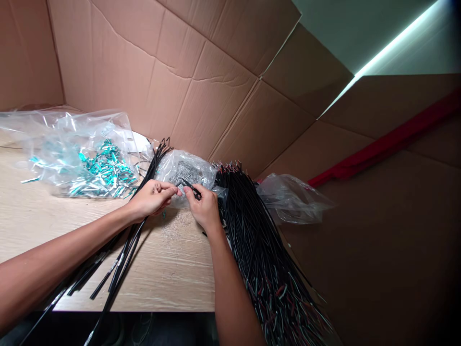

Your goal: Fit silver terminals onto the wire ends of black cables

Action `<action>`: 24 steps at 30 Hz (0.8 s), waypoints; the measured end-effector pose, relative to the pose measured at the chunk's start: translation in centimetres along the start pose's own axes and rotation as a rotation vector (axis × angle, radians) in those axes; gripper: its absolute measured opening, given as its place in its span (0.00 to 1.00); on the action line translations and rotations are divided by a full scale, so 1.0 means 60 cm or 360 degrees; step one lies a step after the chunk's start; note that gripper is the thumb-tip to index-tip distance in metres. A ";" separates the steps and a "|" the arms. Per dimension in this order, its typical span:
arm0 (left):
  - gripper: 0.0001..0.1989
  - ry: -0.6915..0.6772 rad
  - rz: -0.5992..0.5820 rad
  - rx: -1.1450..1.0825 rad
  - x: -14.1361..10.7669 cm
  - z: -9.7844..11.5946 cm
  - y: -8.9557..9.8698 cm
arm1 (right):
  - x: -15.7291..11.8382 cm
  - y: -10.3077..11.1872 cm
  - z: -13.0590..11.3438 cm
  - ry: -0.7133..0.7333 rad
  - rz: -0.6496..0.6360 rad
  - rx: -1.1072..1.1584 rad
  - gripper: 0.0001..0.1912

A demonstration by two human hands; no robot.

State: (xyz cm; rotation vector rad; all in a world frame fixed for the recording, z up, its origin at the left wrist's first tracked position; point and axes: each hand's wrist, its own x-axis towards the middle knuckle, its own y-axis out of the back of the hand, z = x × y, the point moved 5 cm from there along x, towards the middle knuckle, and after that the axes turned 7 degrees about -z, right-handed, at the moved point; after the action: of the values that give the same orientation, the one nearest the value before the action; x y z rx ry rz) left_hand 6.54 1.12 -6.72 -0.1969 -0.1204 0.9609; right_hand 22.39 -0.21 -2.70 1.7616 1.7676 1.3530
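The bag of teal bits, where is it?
In the head view the clear bag of teal pieces lies on the wooden table at far left, beyond the left hand, against the cardboard wall.

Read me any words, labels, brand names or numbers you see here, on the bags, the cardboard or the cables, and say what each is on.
None can be read.
Clear plastic bag of teal pieces: no print legible.
Small bag of grey parts: nothing readable.
Cardboard walls: plain, no print.
Black cable bundle: any markings too small to read.
Left hand and right hand pinch one thin black cable.
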 end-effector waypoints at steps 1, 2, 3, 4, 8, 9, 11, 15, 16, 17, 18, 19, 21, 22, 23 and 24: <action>0.14 -0.0009 -0.0028 -0.0021 0.000 0.000 -0.002 | 0.000 -0.001 0.000 0.0008 0.0004 0.0000 0.19; 0.14 -0.0018 -0.0051 -0.0039 -0.001 0.000 -0.003 | 0.000 -0.001 0.000 0.0016 0.0011 0.0002 0.19; 0.14 -0.0027 -0.0070 -0.0051 -0.001 0.000 -0.004 | 0.000 -0.001 0.000 0.0024 0.0018 0.0003 0.19; 0.14 -0.0035 -0.0084 -0.0061 -0.001 -0.001 -0.004 | 0.000 -0.002 0.000 0.0033 0.0019 0.0001 0.20; 0.16 -0.0034 -0.0074 -0.0045 -0.001 -0.004 -0.003 | -0.002 -0.005 0.000 0.0073 0.0007 -0.0046 0.20; 0.16 -0.0031 -0.0052 -0.0010 0.000 -0.005 -0.001 | -0.002 -0.004 0.000 0.0074 0.0009 -0.0055 0.20; 0.18 -0.0055 0.0012 0.0130 0.001 -0.004 0.004 | -0.003 -0.002 0.000 0.0054 0.0034 -0.0057 0.20; 0.20 -0.0264 0.0168 0.0624 0.004 0.007 0.015 | -0.004 0.005 -0.001 -0.0005 0.0108 -0.0041 0.20; 0.21 -0.0322 0.0206 0.0745 0.004 0.009 0.016 | -0.004 0.004 -0.003 -0.0005 0.0107 -0.0038 0.20; 0.21 -0.0380 0.0244 0.0859 0.002 0.012 0.017 | -0.003 0.003 -0.005 -0.0001 0.0100 -0.0033 0.20; 0.21 -0.0441 0.0286 0.0966 0.000 0.015 0.016 | -0.003 0.002 -0.007 0.0010 0.0089 -0.0025 0.21; 0.21 -0.0507 0.0335 0.1070 -0.003 0.018 0.015 | -0.003 0.000 -0.009 0.0022 0.0078 -0.0019 0.21; 0.21 -0.0647 0.0426 0.1274 -0.010 0.024 0.010 | -0.003 -0.003 -0.010 0.0039 0.0062 -0.0013 0.21; 0.20 -0.0706 0.0459 0.1362 -0.013 0.026 0.008 | -0.002 -0.005 -0.011 0.0043 0.0051 -0.0010 0.21; 0.19 -0.0746 0.0482 0.1436 -0.015 0.027 0.005 | -0.002 -0.006 -0.010 0.0042 0.0035 -0.0004 0.21; 0.18 -0.0764 0.0497 0.1496 -0.016 0.027 0.004 | -0.002 -0.007 -0.008 0.0035 0.0022 0.0009 0.21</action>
State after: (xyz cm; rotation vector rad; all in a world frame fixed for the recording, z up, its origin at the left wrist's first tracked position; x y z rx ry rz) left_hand 5.52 0.64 -5.19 0.9081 -0.0669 1.2664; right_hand 21.78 -0.43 -2.80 1.7718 1.7753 1.3795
